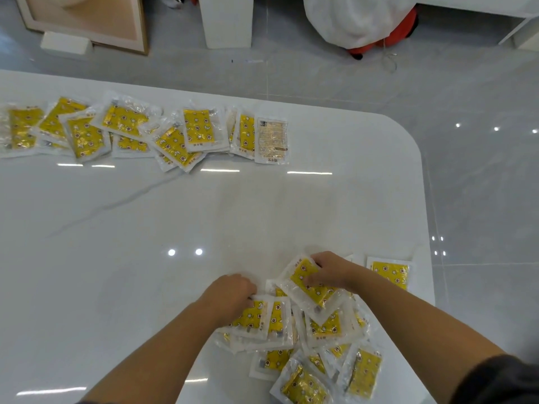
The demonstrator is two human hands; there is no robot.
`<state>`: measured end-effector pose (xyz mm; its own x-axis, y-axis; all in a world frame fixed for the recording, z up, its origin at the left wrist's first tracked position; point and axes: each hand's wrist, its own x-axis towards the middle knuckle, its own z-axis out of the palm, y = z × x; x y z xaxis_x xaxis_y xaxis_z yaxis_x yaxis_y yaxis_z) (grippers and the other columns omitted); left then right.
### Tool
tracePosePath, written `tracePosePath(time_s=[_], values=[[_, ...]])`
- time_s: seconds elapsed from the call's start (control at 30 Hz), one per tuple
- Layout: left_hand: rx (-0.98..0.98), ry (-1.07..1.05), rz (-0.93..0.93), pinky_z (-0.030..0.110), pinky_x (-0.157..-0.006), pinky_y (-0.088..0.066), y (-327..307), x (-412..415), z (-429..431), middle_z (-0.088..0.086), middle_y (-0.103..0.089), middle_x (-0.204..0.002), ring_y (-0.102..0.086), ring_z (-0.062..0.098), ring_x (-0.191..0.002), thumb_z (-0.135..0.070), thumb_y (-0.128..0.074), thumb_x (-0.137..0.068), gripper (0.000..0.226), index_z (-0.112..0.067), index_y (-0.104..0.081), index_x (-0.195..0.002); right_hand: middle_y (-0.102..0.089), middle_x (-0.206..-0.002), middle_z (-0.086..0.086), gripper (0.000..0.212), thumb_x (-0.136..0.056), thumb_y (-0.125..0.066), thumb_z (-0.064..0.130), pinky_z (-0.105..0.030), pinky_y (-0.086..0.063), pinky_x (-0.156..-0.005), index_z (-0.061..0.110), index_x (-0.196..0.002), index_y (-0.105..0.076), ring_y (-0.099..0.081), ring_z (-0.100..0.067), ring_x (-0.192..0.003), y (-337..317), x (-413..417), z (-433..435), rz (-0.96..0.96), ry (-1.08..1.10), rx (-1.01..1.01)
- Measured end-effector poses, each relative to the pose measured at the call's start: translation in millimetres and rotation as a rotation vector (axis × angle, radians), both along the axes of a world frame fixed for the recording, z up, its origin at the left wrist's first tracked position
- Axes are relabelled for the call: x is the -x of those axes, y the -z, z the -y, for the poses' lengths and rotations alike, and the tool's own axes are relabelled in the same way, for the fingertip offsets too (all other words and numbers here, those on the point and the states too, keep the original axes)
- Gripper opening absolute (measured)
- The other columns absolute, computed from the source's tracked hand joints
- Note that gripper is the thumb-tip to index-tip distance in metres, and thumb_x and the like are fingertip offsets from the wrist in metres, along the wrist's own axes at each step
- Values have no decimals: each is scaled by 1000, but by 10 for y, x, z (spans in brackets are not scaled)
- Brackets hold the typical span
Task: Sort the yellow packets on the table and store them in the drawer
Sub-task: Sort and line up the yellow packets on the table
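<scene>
The right hand [326,272] curls its fingers round the far end of a tilted packet [313,291], whose long axis slants from there toward the person's right. The left hand [233,293] grips the far edge of an upright packet [253,316] pointing away. Both packets lie atop a heap [335,351] under the hands. Well beyond the hands, a row of packets [131,129] crosses the tabletop [204,214].
</scene>
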<state>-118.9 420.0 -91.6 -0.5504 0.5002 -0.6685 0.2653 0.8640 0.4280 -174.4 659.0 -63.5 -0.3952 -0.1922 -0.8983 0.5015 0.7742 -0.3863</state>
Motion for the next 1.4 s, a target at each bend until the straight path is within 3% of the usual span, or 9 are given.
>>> tracePosePath(time_s=[0.1,0.23,0.33,0.47,0.67,0.77,0.97,1.17,1.4], values=[[23,66,-20,30,-83,-40,30,-28,-3,3,-62,-107,-55,20,-101,-27,-48,-96,21,-15,-64,-104,-54,-73,-1,20,-84,-66,15,-25,-40,-62,10,-70,-52,-50,-15,-67,-8,11,67,-83,-316,-78],[27,37,-45,29,-88,-37,35,-14,45,0,-65,-102,-56,20,-99,-29,-49,-96,21,-17,-66,-100,-57,-84,-5,11,-85,-64,18,-30,-40,-68,13,-79,-57,-50,-20,-78,7,-8,151,-137,-621,-135],[-8,-137,-14,27,-82,-40,-9,93,182,2,-64,-100,-59,19,-94,-27,-52,-94,20,-14,-67,-97,-46,-70,1,19,-83,-66,17,-27,-33,-58,10,-72,-52,-45,-20,-72,-8,-8,197,-131,-722,-143],[-10,-372,13,25,-65,-38,-52,244,455,1,-58,-83,-57,17,-78,-23,-59,-90,19,-18,-56,-72,-60,-80,-4,18,-79,-69,14,-31,-45,-68,4,-94,-69,-55,-21,-76,-62,3,256,-91,-900,-168],[25,-563,-22,24,-62,-34,-50,175,471,-3,-49,-78,-52,17,-75,-21,-56,-92,28,-22,-41,-69,-61,-102,-10,38,-83,-65,7,-33,-49,-76,6,-120,-61,-52,-24,-86,-24,-100,309,-37,-1193,-218],[13,-627,-13,23,-55,-32,-50,170,419,-5,-48,-71,-49,14,-67,-21,-56,-93,29,-22,-40,-69,-60,-107,-8,33,-87,-57,1,-34,-51,-77,5,-119,-59,-60,-26,-95,2,-200,287,-147,-1189,-251],[24,-652,-9,23,-54,-32,-81,232,397,-7,-49,-70,-49,13,-66,-23,-55,-94,16,-18,-46,-82,-56,-115,-10,30,-90,-50,4,-36,-45,-85,9,-117,-59,-55,-27,-105,33,-302,146,-356,-1226,-222],[48,-637,-20,23,-54,-32,-81,223,393,-7,-49,-71,-50,15,-69,-25,-53,-95,15,-17,-46,-84,-60,-107,-10,26,-87,-51,0,-33,-46,-76,8,-110,-62,-56,-26,-99,119,-362,179,-352,-1217,-240],[47,-642,28,24,-56,-35,-92,215,414,-1,-55,-79,-51,16,-70,-24,-55,-94,17,-16,-46,-82,-51,-119,-9,31,-89,-51,0,-29,-43,-70,6,-117,-61,-59,-27,-101,-4,-231,81,-283,-1135,-244]])
